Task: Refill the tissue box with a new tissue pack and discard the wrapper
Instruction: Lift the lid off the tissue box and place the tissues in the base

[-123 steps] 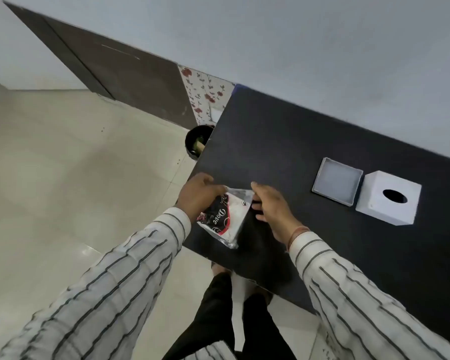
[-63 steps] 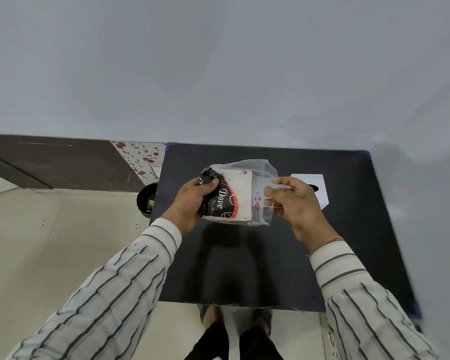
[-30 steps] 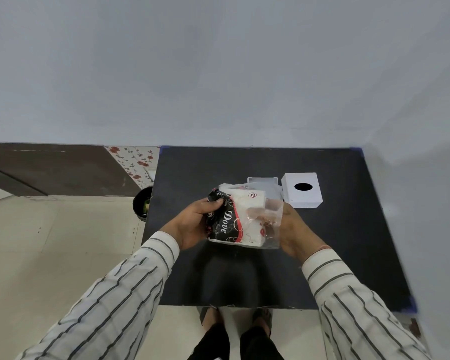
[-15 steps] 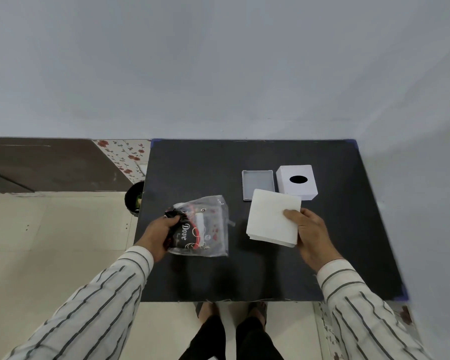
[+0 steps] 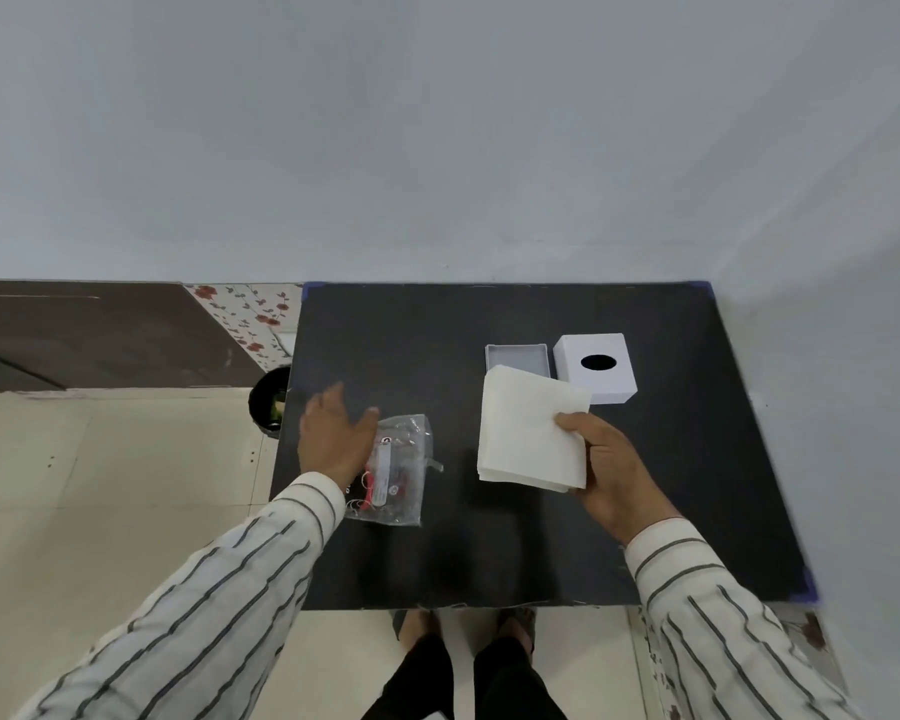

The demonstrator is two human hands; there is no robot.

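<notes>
While the black table fills the middle of the view, the white tissue stack is held just above it, in front of the tissue box and overlapping the grey lid lying left of that box. The stack's right edge is pinched by the right hand, thumb on top, fingers curled beneath. Far left of the box, the empty clear wrapper is laid flat, its left end covered by the left hand, palm down, fingers spread loosely and gripping nothing. A dark bin is seen on the floor beyond the table's left edge.

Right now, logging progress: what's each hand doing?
Left hand: open, resting on the empty wrapper.
Right hand: closed on the tissue stack.
</notes>
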